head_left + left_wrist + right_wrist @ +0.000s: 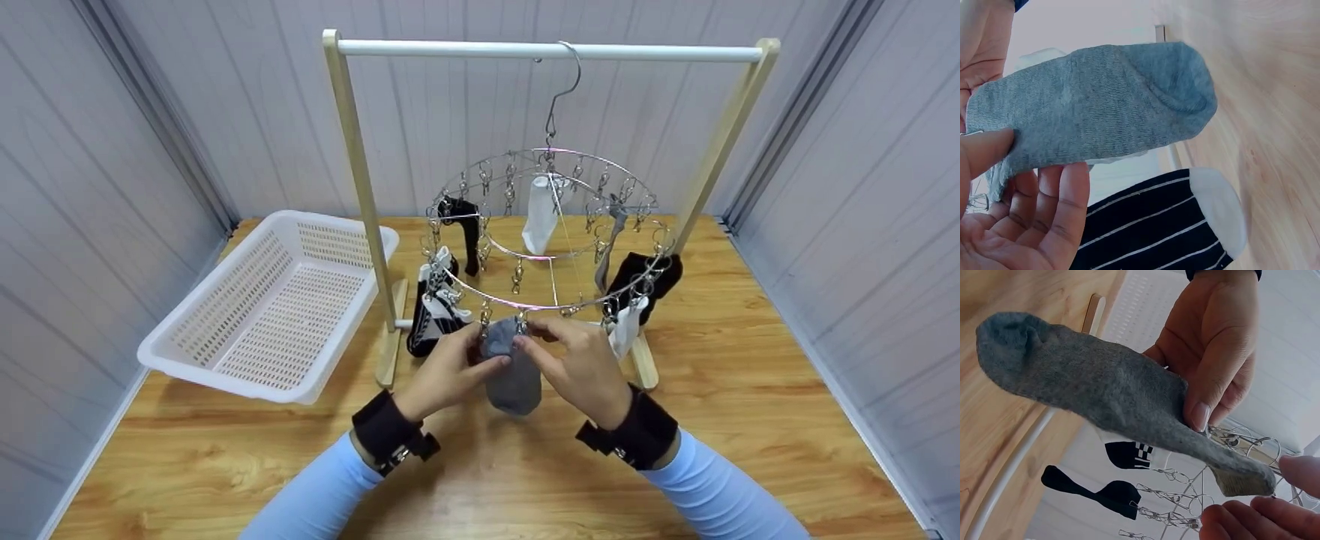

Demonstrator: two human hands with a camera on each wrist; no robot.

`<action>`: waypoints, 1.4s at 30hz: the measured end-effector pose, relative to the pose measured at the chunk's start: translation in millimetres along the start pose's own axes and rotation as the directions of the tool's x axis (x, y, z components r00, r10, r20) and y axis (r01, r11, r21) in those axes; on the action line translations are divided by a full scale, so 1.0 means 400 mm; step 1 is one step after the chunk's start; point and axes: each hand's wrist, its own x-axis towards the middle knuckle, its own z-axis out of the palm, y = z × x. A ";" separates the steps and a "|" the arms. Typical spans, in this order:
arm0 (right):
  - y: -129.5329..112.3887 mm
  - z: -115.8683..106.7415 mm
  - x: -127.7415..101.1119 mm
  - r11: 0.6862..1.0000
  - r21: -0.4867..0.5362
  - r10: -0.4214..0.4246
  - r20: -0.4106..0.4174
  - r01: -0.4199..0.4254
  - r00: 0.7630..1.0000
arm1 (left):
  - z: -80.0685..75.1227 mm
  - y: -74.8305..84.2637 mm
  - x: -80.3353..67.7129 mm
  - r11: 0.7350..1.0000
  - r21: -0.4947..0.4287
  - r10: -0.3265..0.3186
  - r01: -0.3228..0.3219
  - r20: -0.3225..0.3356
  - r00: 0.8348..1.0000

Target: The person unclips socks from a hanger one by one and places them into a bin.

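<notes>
Grey sock (514,375) pinched by both hands (517,364) at the hanger clip; white basket (225,330) beside.

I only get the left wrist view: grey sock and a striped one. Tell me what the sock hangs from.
Observer: The grey sock hangs from a clip on a round metal hanger, hooked on a rail.
Operator: Report the right hand.
Observer: The right hand is at the clip above the sock's top edge; the left hand pinches the sock.
Operator: Say what lies left of the stand.
Observer: A white basket, tilted on the table.
</notes>
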 end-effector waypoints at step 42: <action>0.032 -0.009 0.011 0.981 0.189 -0.029 -0.125 0.052 0.992 | -0.085 0.020 -0.048 0.997 0.066 -0.067 0.050 0.280 0.958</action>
